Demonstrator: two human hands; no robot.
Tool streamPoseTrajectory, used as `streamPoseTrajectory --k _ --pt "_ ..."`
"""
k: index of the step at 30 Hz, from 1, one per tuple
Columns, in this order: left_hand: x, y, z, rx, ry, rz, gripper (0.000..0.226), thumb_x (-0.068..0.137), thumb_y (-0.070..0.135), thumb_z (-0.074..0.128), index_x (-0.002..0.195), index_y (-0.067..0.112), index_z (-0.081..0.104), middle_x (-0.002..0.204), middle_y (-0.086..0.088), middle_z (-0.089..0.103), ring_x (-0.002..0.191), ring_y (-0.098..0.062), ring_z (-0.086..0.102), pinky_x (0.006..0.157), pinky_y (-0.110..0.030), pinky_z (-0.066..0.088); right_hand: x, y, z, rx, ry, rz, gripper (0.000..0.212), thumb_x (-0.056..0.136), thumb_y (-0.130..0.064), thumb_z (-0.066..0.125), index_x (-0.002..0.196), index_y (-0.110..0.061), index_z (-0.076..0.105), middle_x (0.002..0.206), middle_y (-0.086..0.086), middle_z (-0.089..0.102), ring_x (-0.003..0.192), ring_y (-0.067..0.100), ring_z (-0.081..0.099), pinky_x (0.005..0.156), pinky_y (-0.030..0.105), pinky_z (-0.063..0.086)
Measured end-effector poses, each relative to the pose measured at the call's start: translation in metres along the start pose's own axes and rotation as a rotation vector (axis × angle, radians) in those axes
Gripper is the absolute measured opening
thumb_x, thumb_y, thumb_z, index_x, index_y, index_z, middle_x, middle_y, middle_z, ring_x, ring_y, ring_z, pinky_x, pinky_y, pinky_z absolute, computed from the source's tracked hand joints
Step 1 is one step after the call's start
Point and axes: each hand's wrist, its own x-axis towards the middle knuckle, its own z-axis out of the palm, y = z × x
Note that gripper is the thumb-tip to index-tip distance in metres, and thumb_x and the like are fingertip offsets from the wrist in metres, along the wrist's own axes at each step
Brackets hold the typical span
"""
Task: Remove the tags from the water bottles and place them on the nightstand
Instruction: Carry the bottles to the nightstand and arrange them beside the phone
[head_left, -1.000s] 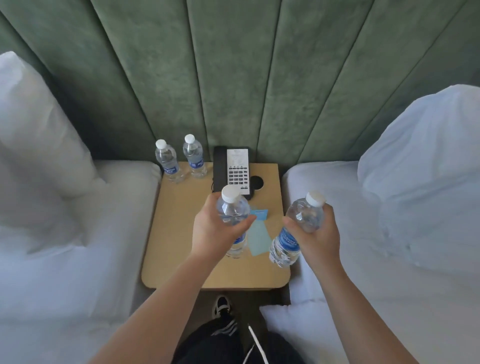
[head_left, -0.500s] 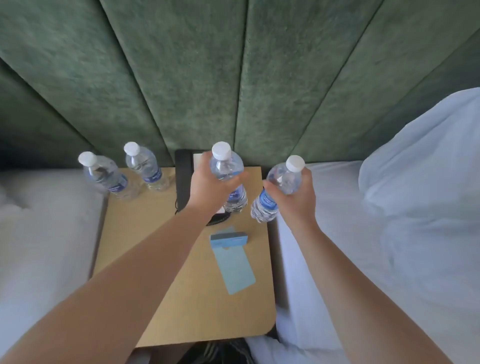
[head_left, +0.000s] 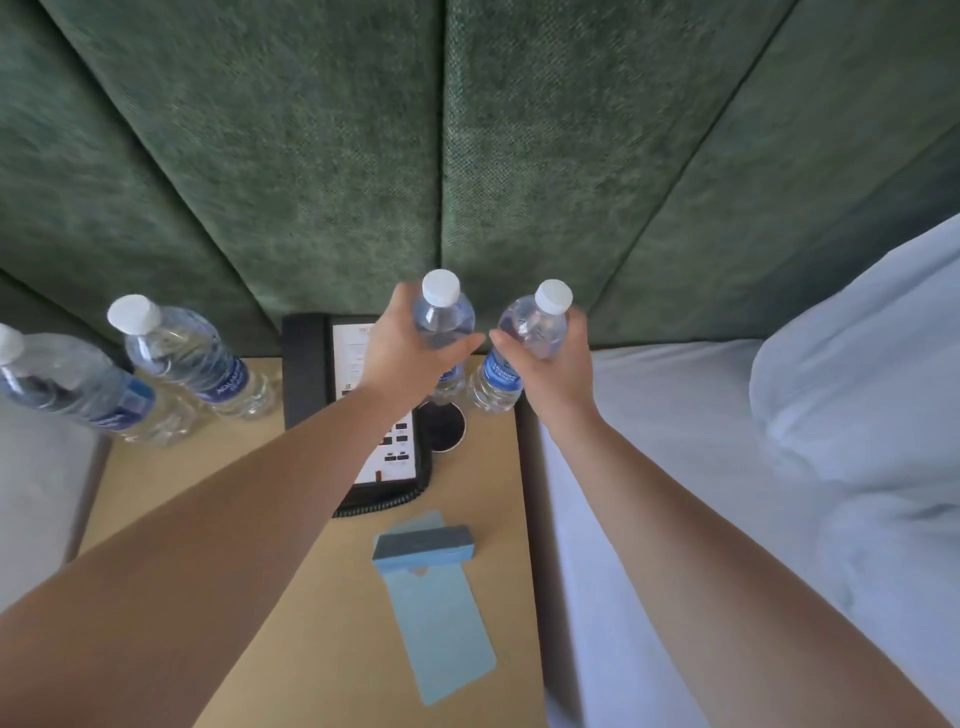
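Observation:
My left hand (head_left: 410, 353) grips a clear water bottle (head_left: 445, 317) with a white cap at the back right of the wooden nightstand (head_left: 291, 639). Right beside it, my right hand (head_left: 553, 374) grips a second bottle (head_left: 524, 343) with a blue label. Both bottles stand upright at the nightstand's back right corner; whether their bases touch the top I cannot tell. Two more bottles stand at the back left: one (head_left: 192, 358) beside the phone and one (head_left: 72, 384) at the left edge. Two light blue paper tags (head_left: 436, 587) lie flat near the front, partly overlapping.
A black phone (head_left: 363, 410) with a white keypad sits at the back middle, a round black socket (head_left: 441, 428) beside it. A green padded headboard (head_left: 467, 156) rises behind. White beds flank the nightstand, with a pillow (head_left: 857, 374) on the right.
Both hands have carried their bottles farther back toward the headboard, to the nightstand's back right corner. The view has moved closer and lower.

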Motion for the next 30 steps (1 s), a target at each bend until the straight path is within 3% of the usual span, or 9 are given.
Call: streamPoseTrajectory --k 5,8,14,17,19,21,24,26,30 --pt "0.002 -0.014 0.001 0.008 -0.015 0.039 0.053 0.071 0.036 0.082 0.106 0.023 0.044 0.098 0.011 0.062 0.092 -0.008 0.062 0.072 -0.020 0.046 0.005 0.010 0.001 -0.054 -0.116 -0.093 0.068 0.069 -0.041 0.080 0.122 -0.022 0.043 0.108 -0.012 0.064 0.098 0.000 0.062 0.085 0.019 0.048" --pt "0.002 -0.022 -0.001 -0.011 -0.034 0.033 0.056 0.071 0.036 0.082 0.109 0.022 0.043 0.094 0.016 0.065 0.089 0.003 0.062 0.073 -0.016 0.046 0.000 0.015 -0.002 -0.124 -0.189 -0.166 0.065 0.069 -0.040 0.080 0.119 -0.031 0.039 0.109 -0.014 0.062 0.095 -0.007 0.061 0.078 0.008 0.044" --pt "0.007 -0.023 -0.005 0.035 -0.081 0.068 0.066 0.079 0.041 0.072 0.129 0.012 0.040 0.125 -0.006 0.053 0.113 -0.016 0.052 0.088 -0.027 0.044 -0.002 0.017 -0.004 -0.110 -0.260 -0.177 0.067 0.073 -0.036 0.079 0.124 -0.034 0.037 0.115 -0.013 0.061 0.099 -0.007 0.059 0.081 0.014 0.046" --pt "0.008 -0.021 -0.016 -0.001 -0.067 0.062 0.061 0.083 0.043 0.069 0.129 0.014 0.043 0.125 -0.004 0.055 0.113 -0.015 0.055 0.097 -0.040 0.047 0.005 0.013 -0.011 -0.122 -0.341 -0.173 0.083 0.072 -0.045 0.076 0.140 -0.027 0.032 0.135 -0.002 0.052 0.120 0.004 0.052 0.099 0.027 0.043" --pt "0.006 -0.021 -0.022 0.006 -0.054 0.054 0.069 0.076 0.054 0.071 0.131 0.024 0.042 0.125 0.003 0.056 0.111 -0.013 0.058 0.094 -0.036 0.050 0.008 0.010 -0.019 -0.133 -0.378 -0.175 0.097 0.069 -0.058 0.072 0.148 -0.028 0.023 0.148 0.002 0.038 0.129 0.015 0.047 0.106 0.037 0.040" --pt "0.003 -0.020 -0.024 0.038 -0.081 0.038 0.073 0.068 0.061 0.070 0.130 0.036 0.041 0.117 0.015 0.061 0.099 -0.006 0.064 0.084 -0.026 0.051 0.009 0.005 -0.027 -0.154 -0.390 -0.164 0.103 0.061 -0.068 0.065 0.148 -0.036 0.021 0.151 -0.001 0.033 0.123 0.007 0.052 0.096 0.026 0.043" --pt "0.002 -0.016 -0.019 0.077 -0.064 0.062 0.058 0.069 0.056 0.073 0.118 0.047 0.045 0.089 0.038 0.058 0.080 0.015 0.059 0.065 -0.002 0.042 0.006 0.001 -0.030 -0.178 -0.439 -0.178 0.085 0.070 -0.062 0.066 0.143 -0.041 0.029 0.142 -0.012 0.045 0.110 -0.002 0.058 0.084 0.018 0.043" --pt "0.005 -0.013 -0.015 0.102 -0.041 0.079 0.051 0.072 0.048 0.076 0.114 0.043 0.046 0.084 0.035 0.056 0.076 0.023 0.054 0.060 0.004 0.035 0.004 0.002 -0.029 -0.163 -0.463 -0.195 0.066 0.079 -0.048 0.069 0.136 -0.041 0.037 0.126 -0.024 0.057 0.108 0.003 0.063 0.087 0.021 0.046" --pt "0.011 -0.012 -0.013 0.129 -0.013 0.079 0.050 0.075 0.039 0.078 0.113 0.032 0.045 0.091 0.020 0.061 0.080 0.007 0.059 0.057 0.001 0.038 0.003 0.005 -0.030 -0.126 -0.460 -0.180 0.057 0.087 -0.024 0.067 0.136 -0.032 0.040 0.125 -0.010 0.063 0.110 0.012 0.063 0.101 0.041 0.046"
